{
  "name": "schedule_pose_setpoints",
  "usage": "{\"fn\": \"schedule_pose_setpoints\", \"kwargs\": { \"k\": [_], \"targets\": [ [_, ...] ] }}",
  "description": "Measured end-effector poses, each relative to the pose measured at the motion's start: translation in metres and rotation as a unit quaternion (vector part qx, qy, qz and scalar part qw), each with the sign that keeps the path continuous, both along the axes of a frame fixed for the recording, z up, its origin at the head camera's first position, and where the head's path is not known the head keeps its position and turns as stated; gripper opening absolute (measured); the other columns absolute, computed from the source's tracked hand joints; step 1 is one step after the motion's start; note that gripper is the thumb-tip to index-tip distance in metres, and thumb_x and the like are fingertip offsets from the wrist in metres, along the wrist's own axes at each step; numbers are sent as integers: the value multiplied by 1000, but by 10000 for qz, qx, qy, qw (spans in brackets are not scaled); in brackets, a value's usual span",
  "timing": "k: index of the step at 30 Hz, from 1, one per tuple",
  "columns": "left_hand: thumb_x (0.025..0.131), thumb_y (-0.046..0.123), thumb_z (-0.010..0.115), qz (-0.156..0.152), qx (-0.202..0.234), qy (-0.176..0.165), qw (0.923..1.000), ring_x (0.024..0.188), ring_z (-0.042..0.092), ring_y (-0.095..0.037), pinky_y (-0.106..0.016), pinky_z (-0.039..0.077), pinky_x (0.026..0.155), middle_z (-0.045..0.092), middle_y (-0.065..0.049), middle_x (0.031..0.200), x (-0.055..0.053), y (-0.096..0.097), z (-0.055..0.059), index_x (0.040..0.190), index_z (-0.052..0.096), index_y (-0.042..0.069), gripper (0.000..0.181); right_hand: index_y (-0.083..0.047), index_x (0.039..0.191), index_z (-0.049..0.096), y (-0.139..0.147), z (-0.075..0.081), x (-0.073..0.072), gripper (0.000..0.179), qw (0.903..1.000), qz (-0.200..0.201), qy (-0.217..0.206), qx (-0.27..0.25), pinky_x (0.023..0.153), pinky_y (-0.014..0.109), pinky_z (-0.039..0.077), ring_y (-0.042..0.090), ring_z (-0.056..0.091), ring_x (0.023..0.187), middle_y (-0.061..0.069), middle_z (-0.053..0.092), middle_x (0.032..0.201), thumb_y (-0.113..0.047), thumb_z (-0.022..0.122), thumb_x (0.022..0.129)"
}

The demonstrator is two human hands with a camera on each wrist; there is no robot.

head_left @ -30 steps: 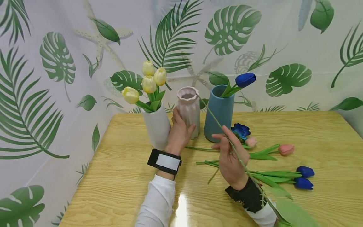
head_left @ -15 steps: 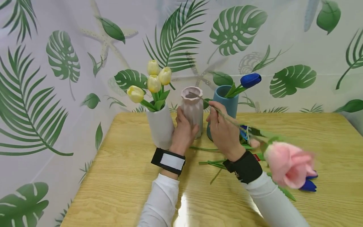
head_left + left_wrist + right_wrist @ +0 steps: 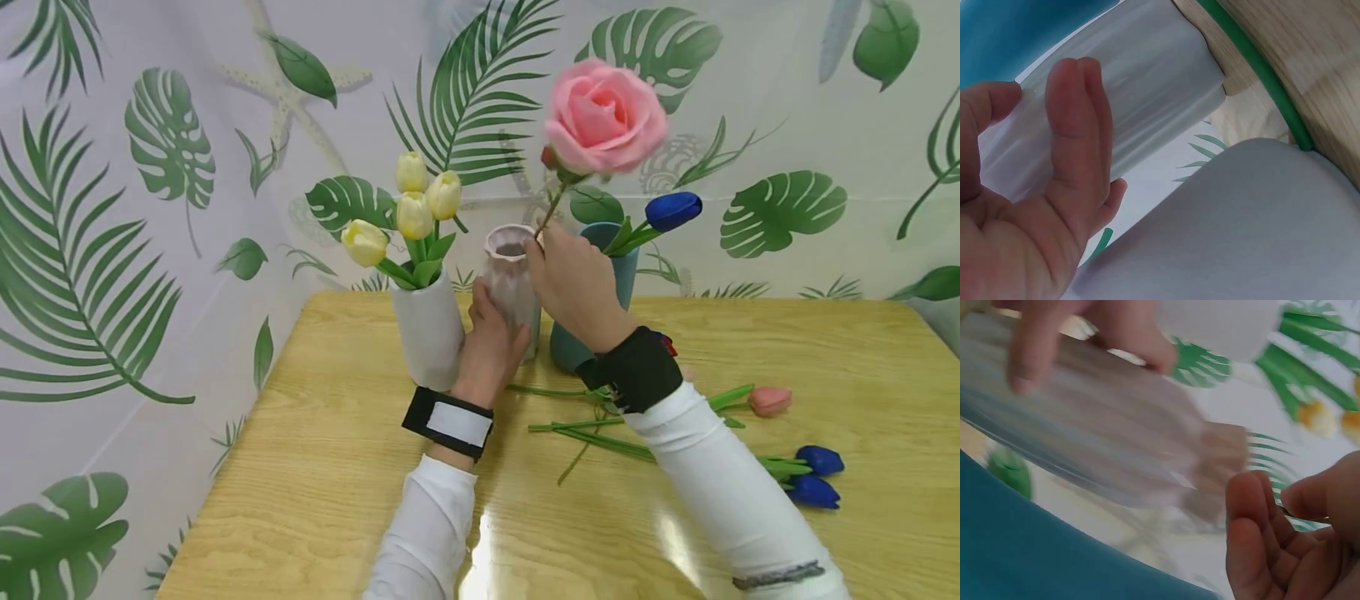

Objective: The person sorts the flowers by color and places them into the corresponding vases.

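Observation:
A pale pink fluted vase (image 3: 510, 287) stands mid-table. My left hand (image 3: 491, 346) holds its side, thumb on the right and fingers on the left; the left wrist view shows this hand (image 3: 1054, 181) against the ridged wall. At the vase's rim, my right hand (image 3: 581, 279) pinches the stem of a pink rose (image 3: 606, 117). The bloom rises upright above that hand, and the stem below the fingers is hidden. In the right wrist view, the pinching fingertips (image 3: 1247, 494) are close to the vase's mouth.
A white vase (image 3: 427, 333) with yellow tulips (image 3: 414, 215) stands left. On the right, a blue vase (image 3: 572, 346) holds a blue tulip (image 3: 673, 212). Beneath the right forearm lie green stems, a pink tulip (image 3: 770, 401) and blue tulips (image 3: 820, 460). A leaf-print cloth (image 3: 247, 208) hangs behind.
My right hand has moved up and left to the pink vase's rim, swinging the rose from low on the right to upright. My left hand stays on the vase.

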State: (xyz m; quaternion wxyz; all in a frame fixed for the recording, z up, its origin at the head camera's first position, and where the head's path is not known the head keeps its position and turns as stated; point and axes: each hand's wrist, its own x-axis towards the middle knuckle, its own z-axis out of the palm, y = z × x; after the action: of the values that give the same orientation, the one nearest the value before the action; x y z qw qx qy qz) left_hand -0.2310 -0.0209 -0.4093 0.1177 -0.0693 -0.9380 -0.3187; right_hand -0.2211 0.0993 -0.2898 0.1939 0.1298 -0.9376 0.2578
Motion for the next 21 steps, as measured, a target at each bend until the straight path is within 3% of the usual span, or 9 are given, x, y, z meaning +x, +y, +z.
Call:
{"fn": "schedule_pose_setpoints", "kwargs": {
  "k": [3, 6, 9, 13, 18, 21],
  "targets": [
    [96, 27, 67, -19, 189, -227, 9996, 81, 70, -42, -43, 58, 65, 43, -37, 138, -1, 2, 2, 152, 3, -7, 92, 1, 100, 58, 0, -9, -10, 32, 9981, 109, -392, -471, 48, 34, 31, 24, 43, 50, 9, 45, 64, -25, 41, 107],
    [96, 27, 66, -52, 292, -421, 9987, 84, 70, -42, -43, 58, 68, 41, -36, 140, -1, 3, 2, 153, 0, -4, 93, 2, 115, 60, 3, -17, -13, 34, 9959, 186, -366, -805, 47, 34, 31, 21, 44, 49, 7, 50, 62, -27, 46, 106],
    [96, 27, 66, -39, 189, -349, 9992, 82, 70, -41, -43, 58, 68, 42, -35, 139, -1, 2, 3, 153, 1, -5, 92, 5, 133, 55, 3, -23, -12, 45, 9932, 245, -264, -1104, 46, 33, 29, 21, 44, 47, 7, 51, 60, -29, 52, 104],
    [95, 27, 67, 35, 243, -277, 9993, 87, 69, -43, -45, 58, 72, 43, -35, 138, -2, 1, 3, 153, 2, -5, 92, 3, 152, 33, 0, -33, -8, 63, 9916, 327, -339, -1205, 44, 32, 28, 18, 41, 44, 4, 50, 60, -30, 54, 103],
    [97, 26, 64, 52, 252, -373, 9990, 92, 68, -46, -48, 57, 75, 42, -36, 139, -2, -1, 3, 154, 2, -4, 90, -6, 160, 12, -2, -55, 1, 73, 9890, 556, -421, -1304, 42, 32, 28, 17, 34, 39, 5, 46, 56, -23, 53, 102],
    [99, 23, 61, -39, 133, -373, 9992, 91, 68, -45, -47, 57, 74, 42, -36, 139, -1, -4, 5, 154, 1, -5, 86, -11, 160, 5, -1, -67, 7, 75, 9851, 711, -530, -1476, 42, 33, 30, 18, 35, 38, 8, 57, 63, -20, 52, 102]
  ]
}}
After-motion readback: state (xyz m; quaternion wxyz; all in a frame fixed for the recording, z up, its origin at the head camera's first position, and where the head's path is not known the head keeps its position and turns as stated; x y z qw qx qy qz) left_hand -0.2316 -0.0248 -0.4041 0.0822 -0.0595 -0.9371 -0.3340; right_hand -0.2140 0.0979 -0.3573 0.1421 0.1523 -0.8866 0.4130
